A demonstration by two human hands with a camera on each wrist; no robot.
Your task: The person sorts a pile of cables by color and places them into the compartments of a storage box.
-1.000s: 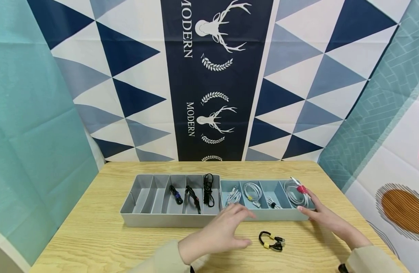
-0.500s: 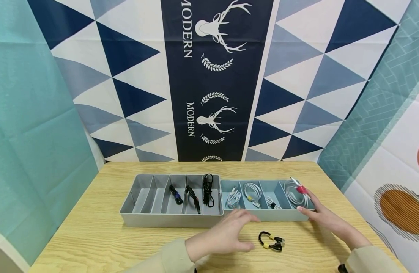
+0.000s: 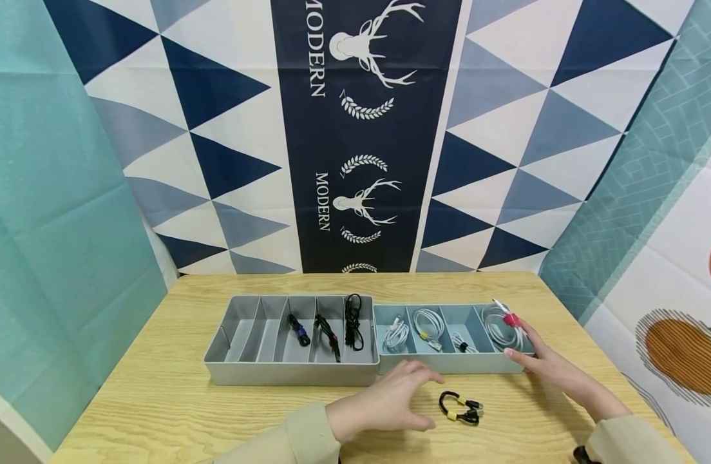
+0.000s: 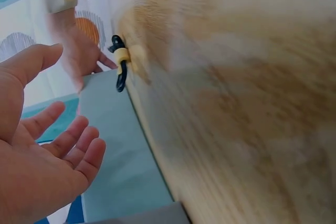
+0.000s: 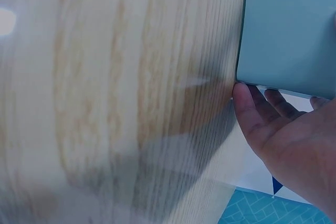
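In the head view my left hand hovers over the table, fingers apart and holding nothing. Just right of its thumb lies a short black cable, looped and bound with yellow ties; it also shows in the left wrist view beyond my hand. My right hand rests against the right end of a light-blue divided box. In the right wrist view its thumb and fingers touch the box's end wall. A coiled white cable with a red tie leans up in the end compartment.
A grey divided box adjoins the blue one on the left. Several of its compartments hold black cables. White cables lie coiled in the blue box. Both stand on a wooden table, with a patterned cloth behind.
My left hand has shifted a little to the right, closer to the black cable. My right hand stays at the end of the blue box.
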